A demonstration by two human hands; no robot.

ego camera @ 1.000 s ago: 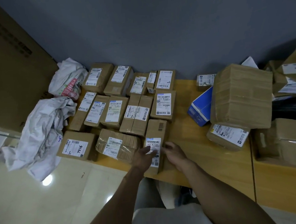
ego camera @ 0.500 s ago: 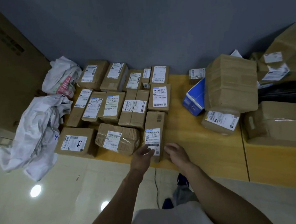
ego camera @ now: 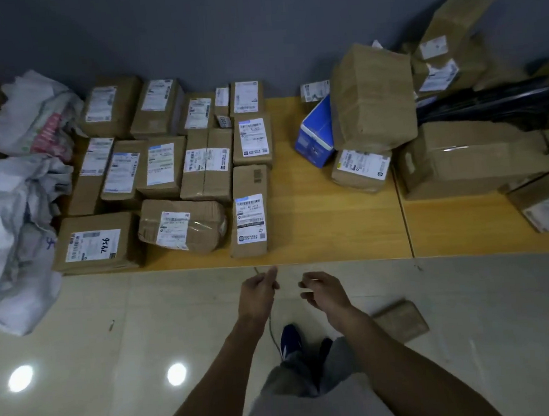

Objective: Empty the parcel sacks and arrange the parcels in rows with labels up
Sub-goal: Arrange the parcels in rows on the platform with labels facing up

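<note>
Three label-up rows done at left; pile upper right unsorted; left hand, right hand empty, relaxed.

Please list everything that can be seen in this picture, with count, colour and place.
brown cardboard parcels with white labels: about fourteen, brown, three rows, table's left
white woven parcel sacks: two, white, crumpled at the left
unsorted brown cardboard boxes: several, brown, heaped on the right
blue cardboard box: one, blue, tilted in that heap
black glossy plastic bundle: one, black, far right
flat brown parcel: one, brown, on the floor
yellow wooden tabletops: two, yellow, side by side against the wall
left hand: one, empty, above floor
right hand: one, empty, above floor
</note>
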